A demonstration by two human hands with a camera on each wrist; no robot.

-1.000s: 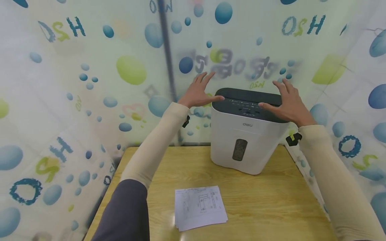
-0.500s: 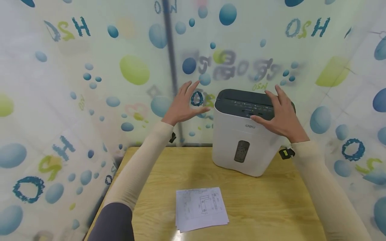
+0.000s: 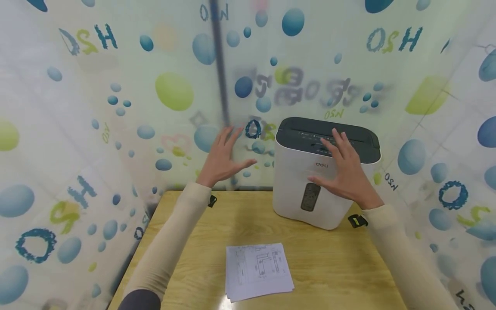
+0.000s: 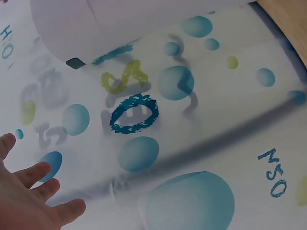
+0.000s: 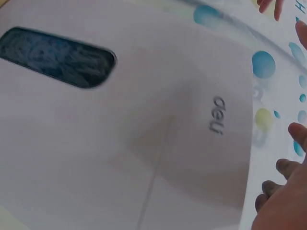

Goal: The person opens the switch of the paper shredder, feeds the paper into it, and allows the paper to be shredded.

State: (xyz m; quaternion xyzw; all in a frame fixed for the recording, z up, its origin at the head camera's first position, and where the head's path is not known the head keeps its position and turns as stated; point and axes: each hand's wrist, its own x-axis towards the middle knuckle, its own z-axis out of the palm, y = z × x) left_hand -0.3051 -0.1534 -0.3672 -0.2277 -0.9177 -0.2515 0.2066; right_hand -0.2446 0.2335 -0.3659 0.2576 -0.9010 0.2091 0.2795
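Note:
A white paper shredder (image 3: 288,181) with a dark top stands upright at the back right of the wooden table (image 3: 317,262). To its left my left hand (image 3: 222,161) hovers with fingers spread, touching nothing. My right hand (image 3: 346,174) is raised in front of the shredder, fingers apart and holding nothing, and covers part of its face in the head view. A small stack of printed paper sheets (image 3: 257,271) with line drawings lies near the table's front. In the right wrist view the shredder's dark window (image 5: 57,56) fills the upper left.
Patterned curtains (image 3: 116,142) with bubbles and lettering hang behind the table and on both sides. The shredder stands close to the back curtain. A dark strap with a small device (image 3: 357,221) sits at my right wrist.
Both hands have come back and down from above the shredder's top. The left hand has also moved left, away from it. The shredder and paper sheets stay in place.

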